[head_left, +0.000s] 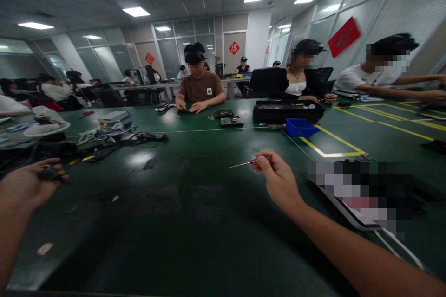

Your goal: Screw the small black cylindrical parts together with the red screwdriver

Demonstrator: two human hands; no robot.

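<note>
In my right hand (278, 178) is a small screwdriver (240, 164), its thin metal shaft pointing left above the green table (149, 232). My fingers are closed round its reddish handle. At the left edge, my left hand (26, 183) has its fingers curled round a small dark object (50, 172), whose kind I cannot make out. That hand is beside a heap of dark cables (104, 148) on the table.
A blue bin (301, 127) stands before a long black case (287, 112). Circuit boards (232, 122) lie mid-table, and a white fan-like part (47, 126) at left. A pale device with a white cable (351, 211) sits right. Opposite, a person in brown (202, 86) works.
</note>
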